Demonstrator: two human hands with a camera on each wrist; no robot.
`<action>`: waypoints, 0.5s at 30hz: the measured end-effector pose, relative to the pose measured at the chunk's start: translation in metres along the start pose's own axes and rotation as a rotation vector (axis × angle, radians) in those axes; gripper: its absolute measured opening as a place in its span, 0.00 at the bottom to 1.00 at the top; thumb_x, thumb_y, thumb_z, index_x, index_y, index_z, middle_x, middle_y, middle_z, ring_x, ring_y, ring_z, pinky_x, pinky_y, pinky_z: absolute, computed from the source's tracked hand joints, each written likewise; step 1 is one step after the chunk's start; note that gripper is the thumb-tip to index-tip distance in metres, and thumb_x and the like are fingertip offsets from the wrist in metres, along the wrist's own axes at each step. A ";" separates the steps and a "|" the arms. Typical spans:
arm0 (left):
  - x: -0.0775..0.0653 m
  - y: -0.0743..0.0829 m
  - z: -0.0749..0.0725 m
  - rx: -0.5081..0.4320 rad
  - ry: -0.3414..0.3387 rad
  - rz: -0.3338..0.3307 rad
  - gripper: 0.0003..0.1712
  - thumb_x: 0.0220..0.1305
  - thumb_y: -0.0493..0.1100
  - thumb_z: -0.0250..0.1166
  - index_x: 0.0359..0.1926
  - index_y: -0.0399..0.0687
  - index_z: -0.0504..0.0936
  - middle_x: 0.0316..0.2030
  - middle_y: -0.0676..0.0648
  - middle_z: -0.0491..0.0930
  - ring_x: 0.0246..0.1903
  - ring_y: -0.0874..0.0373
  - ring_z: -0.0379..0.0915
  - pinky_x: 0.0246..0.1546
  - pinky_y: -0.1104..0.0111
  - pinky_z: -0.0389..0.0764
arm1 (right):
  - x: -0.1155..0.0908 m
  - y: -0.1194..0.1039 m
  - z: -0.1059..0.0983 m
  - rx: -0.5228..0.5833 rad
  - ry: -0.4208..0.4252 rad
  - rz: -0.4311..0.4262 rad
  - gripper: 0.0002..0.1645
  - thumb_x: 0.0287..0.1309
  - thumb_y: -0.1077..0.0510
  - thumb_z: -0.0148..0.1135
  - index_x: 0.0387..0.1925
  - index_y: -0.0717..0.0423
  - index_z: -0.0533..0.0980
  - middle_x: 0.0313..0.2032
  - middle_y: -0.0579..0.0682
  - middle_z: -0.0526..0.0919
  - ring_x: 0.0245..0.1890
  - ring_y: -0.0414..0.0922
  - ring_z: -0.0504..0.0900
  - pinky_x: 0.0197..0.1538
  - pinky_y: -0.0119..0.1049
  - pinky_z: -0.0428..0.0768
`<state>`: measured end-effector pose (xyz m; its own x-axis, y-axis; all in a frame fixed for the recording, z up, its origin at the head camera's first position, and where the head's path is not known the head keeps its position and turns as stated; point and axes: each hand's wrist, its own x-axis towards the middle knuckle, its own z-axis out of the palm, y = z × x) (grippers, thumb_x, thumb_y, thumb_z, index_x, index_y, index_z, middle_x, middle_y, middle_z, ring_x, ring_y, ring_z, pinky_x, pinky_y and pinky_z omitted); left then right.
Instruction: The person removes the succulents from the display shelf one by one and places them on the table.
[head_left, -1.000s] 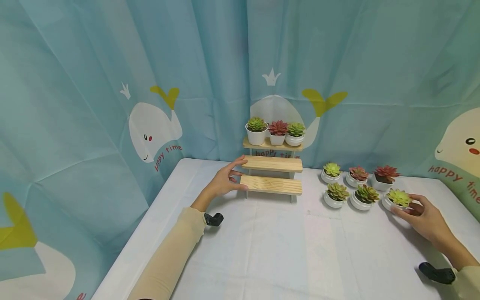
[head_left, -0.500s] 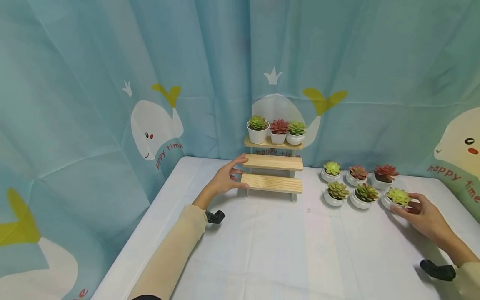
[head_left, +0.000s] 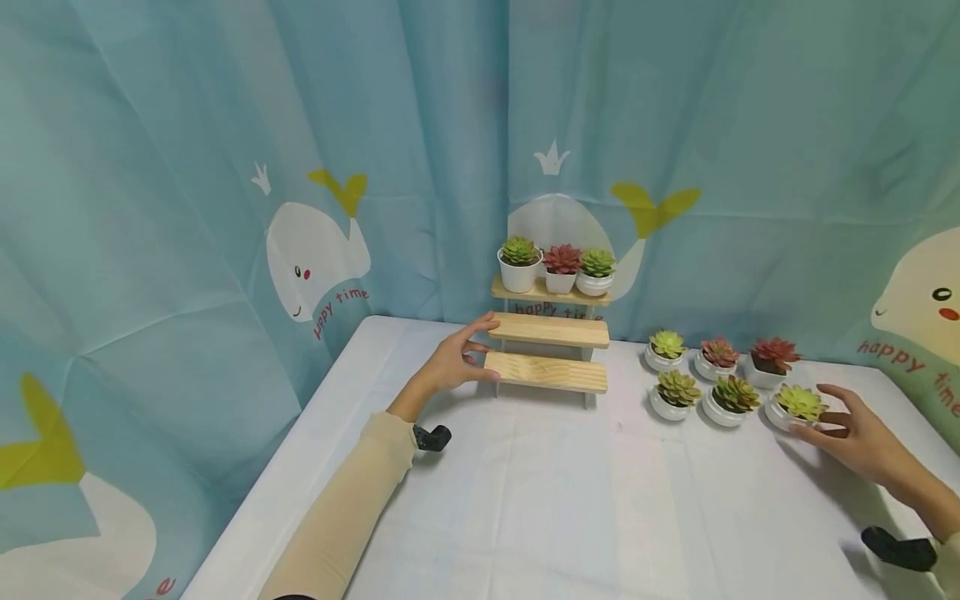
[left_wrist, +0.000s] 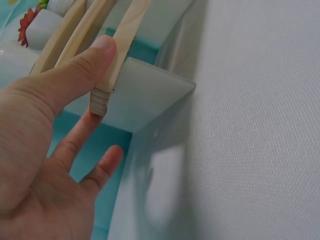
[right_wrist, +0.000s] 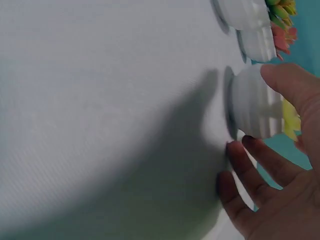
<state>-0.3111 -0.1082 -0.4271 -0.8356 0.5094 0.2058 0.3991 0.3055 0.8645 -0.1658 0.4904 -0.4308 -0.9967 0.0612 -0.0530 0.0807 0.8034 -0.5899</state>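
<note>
My left hand (head_left: 448, 360) grips the left end of a three-step wooden plant stand (head_left: 546, 372), thumb on the bottom step and index finger at the middle step. In the left wrist view the thumb (left_wrist: 82, 67) presses the step's front edge, with a finger at its end. My right hand (head_left: 862, 435) is spread loosely around a yellow-green succulent (head_left: 800, 402) in a round white pot (right_wrist: 252, 100). This pot stands on the table at the right end of the front row. The thumb overlaps the pot in the right wrist view, with the other fingers beside it.
The top step bears a green succulent (head_left: 519, 252), a red one (head_left: 562, 260) and another green one (head_left: 597, 263). Several more potted succulents (head_left: 677, 390) stand in two rows right of the stand. A blue whale-print curtain (head_left: 435, 125) hangs behind the white-covered table (head_left: 570, 500).
My right hand has loosened from the yellow-green succulent's pot and shifted slightly right, its index finger lifting away. The left hand keeps its hold on the stand. The head view has shifted slightly.
</note>
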 end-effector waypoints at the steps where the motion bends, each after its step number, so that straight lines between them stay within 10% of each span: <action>1: 0.000 0.000 0.000 -0.001 -0.001 -0.003 0.51 0.54 0.39 0.81 0.77 0.58 0.66 0.80 0.61 0.51 0.62 0.45 0.75 0.57 0.46 0.78 | -0.001 0.000 -0.002 -0.003 -0.013 0.005 0.62 0.72 0.44 0.63 0.75 0.78 0.33 0.60 0.90 0.57 0.59 0.83 0.64 0.49 0.71 0.74; 15: -0.001 0.000 0.001 0.020 -0.001 -0.009 0.51 0.55 0.40 0.81 0.77 0.59 0.66 0.80 0.63 0.50 0.62 0.48 0.76 0.56 0.49 0.79 | -0.003 -0.008 -0.027 -0.110 -0.056 -0.083 0.61 0.68 0.50 0.69 0.74 0.79 0.37 0.57 0.89 0.61 0.51 0.82 0.73 0.39 0.55 0.85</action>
<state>-0.3101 -0.1082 -0.4278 -0.8386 0.5076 0.1976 0.3994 0.3263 0.8567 -0.1633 0.5002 -0.4040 -0.9978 -0.0390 -0.0543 -0.0065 0.8646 -0.5024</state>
